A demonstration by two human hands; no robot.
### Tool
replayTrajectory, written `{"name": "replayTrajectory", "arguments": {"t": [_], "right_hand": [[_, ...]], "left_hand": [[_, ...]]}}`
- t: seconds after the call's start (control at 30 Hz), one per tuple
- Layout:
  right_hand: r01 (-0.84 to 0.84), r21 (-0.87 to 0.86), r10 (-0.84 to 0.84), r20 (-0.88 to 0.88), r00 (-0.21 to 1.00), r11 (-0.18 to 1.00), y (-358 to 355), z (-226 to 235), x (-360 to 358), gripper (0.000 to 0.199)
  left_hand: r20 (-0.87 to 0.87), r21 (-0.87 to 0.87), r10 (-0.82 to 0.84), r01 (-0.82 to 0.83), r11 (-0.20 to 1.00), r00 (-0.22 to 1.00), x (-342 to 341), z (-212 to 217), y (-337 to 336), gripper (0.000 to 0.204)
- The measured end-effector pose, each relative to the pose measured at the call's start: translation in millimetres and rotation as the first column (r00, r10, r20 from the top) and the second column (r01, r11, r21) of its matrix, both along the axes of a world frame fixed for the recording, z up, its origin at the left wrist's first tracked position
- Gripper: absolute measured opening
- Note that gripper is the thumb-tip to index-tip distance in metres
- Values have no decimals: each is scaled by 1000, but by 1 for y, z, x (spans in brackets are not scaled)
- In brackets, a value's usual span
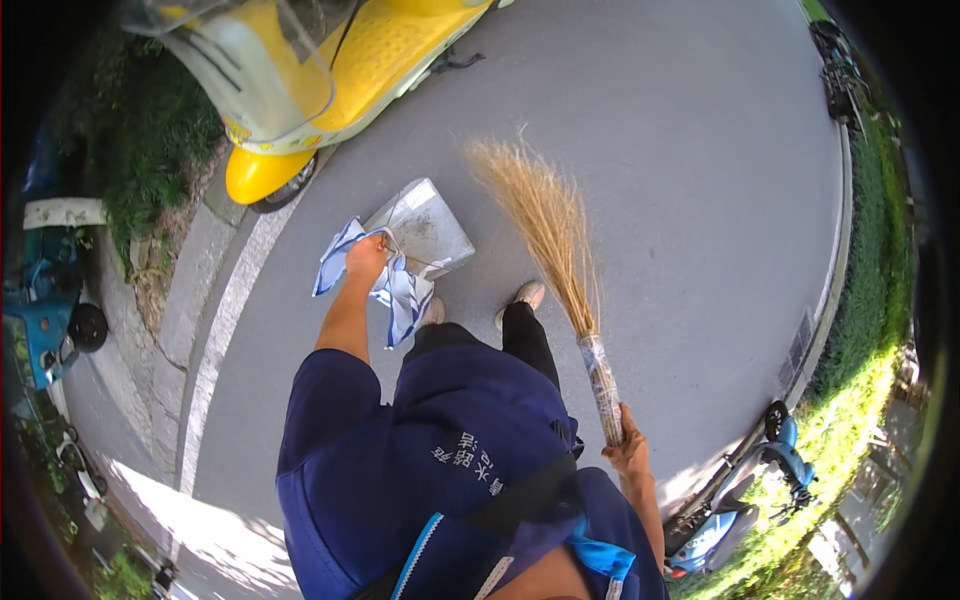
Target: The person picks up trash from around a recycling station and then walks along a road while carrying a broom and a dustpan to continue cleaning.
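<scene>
My left hand (367,258) is closed, with a grey metal dustpan (432,232) just beyond it and a thin wire handle running up to the fingers. A blue-and-white cloth (405,303) is bunched around that hand and hangs down on both sides; the grip itself is partly hidden. On the right, a straw broom (548,225) points up and away from me, its bristles spread over the road. My right hand (630,450) is wrapped around the lower end of its plastic-covered handle.
A yellow scooter (290,100) stands at the far left by the stone kerb (205,260). At the right, a blue scooter (735,500) is parked beside grass (850,400). A teal vehicle (45,330) shows at the left rim. My shoes (525,298) are on grey pavement.
</scene>
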State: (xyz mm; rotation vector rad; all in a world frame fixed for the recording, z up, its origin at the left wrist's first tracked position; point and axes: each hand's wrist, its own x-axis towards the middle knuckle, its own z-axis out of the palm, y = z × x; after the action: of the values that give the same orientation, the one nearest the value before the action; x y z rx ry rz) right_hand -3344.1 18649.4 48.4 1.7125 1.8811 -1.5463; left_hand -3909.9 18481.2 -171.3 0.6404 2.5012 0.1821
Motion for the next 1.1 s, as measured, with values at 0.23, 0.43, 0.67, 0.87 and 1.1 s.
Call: {"name": "replayTrajectory", "arguments": {"t": [0.23,0.43,0.67,0.87,1.1], "right_hand": [[-454,94,389,381,839,886,105,7,33,89],[-119,168,73,260,963,979,196,40,110,89],[222,22,-219,-90,972,975,340,-8,10,83],[394,-335,-481,-235,845,856,493,-25,-89,71],[357,-339,-446,-234,864,870,680,-22,-133,69]], "left_hand": [[-91,-21,-127,126,992,988,-4,41,147,23],[-204,70,-81,97,993,976,17,62,253,18],[-81,48,-39,43,998,996,-1,57,391,22],[106,150,24,-39,988,994,-13,26,499,20],[144,201,19,-48,979,989,-36,-17,630,24]]}}
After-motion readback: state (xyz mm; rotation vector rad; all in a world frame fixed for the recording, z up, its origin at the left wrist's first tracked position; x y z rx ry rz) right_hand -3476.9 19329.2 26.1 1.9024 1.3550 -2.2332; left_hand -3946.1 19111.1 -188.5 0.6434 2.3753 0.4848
